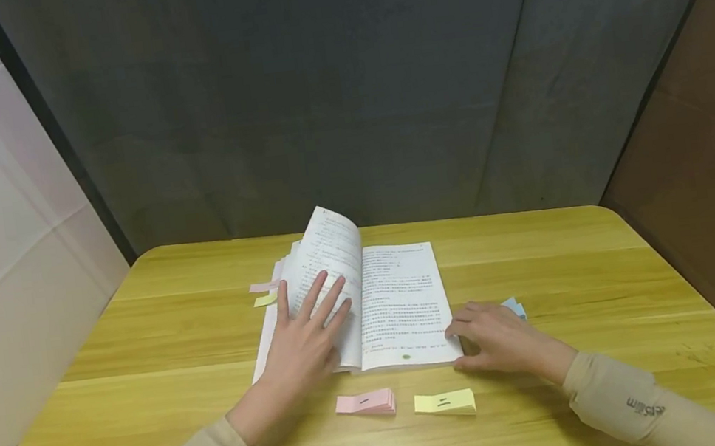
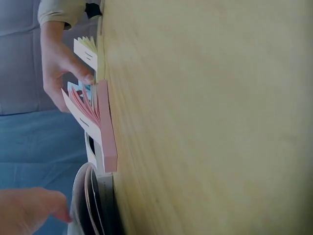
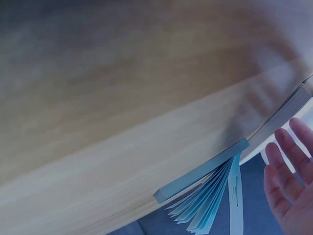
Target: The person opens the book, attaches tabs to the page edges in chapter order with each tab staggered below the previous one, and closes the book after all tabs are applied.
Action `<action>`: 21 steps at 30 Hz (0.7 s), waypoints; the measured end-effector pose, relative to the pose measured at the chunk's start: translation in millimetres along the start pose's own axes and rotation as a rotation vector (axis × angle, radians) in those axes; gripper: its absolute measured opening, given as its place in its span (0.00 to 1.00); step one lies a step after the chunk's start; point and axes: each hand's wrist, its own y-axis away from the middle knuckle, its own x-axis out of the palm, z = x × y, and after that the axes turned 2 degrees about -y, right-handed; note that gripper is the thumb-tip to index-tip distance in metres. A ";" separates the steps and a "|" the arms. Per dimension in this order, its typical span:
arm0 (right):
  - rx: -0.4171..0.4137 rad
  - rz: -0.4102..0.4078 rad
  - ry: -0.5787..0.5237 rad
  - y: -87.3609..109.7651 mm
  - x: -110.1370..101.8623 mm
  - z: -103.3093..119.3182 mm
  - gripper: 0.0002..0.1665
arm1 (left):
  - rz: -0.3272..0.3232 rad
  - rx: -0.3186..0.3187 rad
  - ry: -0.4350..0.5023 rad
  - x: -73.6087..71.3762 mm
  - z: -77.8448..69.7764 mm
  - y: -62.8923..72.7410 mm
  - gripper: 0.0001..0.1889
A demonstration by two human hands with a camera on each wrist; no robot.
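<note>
An open book (image 1: pixel 401 292) with printed pages lies on the table. My left hand (image 1: pixel 302 345) rests on its left side, fingers spread and straight, and a loose page (image 1: pixel 332 237) curves up behind them. Pink (image 1: pixel 263 287) and yellow (image 1: pixel 265 300) tabs stick out from the book's left edge. At the lower right corner of the right page is my right hand (image 1: pixel 501 335), with fingertips and thumb at the page edge. In the right wrist view its fingers (image 3: pixel 288 161) look nearly straight. A blue sticky-note pad (image 1: pixel 515 308) is partly hidden behind that hand.
In front of the book lie a pink sticky-note pad (image 1: pixel 366 403) marked with one stroke and a yellow pad (image 1: pixel 445 403) marked with two. The wooden table (image 1: pixel 177 334) has a dark cloth wall (image 1: pixel 315 94) behind it and cloth walls at both sides.
</note>
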 end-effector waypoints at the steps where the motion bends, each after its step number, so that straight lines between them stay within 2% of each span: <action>1: 0.001 0.000 -0.001 -0.2 -0.2 0.2 0.23 | 0.019 0.003 -0.003 0.7 0.0 0.1 0.31; 4: 0.005 0.003 -0.004 -0.4 -0.7 0.6 0.23 | 0.074 0.063 0.061 4.6 -2.3 0.4 0.30; 8: 0.013 0.010 -0.004 -0.4 -1.1 1.2 0.23 | 0.144 0.164 0.245 10.9 -10.7 0.8 0.30; 11: 0.017 0.013 -0.003 -0.6 -1.2 1.5 0.23 | 0.158 0.188 0.323 13.3 -17.7 0.2 0.24; 15: 0.018 0.013 -0.002 -0.6 -1.6 1.6 0.23 | 0.113 0.163 0.294 15.1 -25.0 -5.2 0.06; 16: 0.017 0.012 -0.002 -0.6 -1.7 1.7 0.23 | 0.101 0.151 0.273 15.4 -26.7 -7.3 0.06; 19: 0.012 0.006 -0.001 -0.7 -1.6 1.6 0.23 | 0.097 0.124 0.218 15.7 -31.5 -13.5 0.17; 21: 0.008 0.000 0.001 -0.7 -1.2 1.3 0.23 | 0.121 0.107 0.192 15.6 -33.8 -17.4 0.23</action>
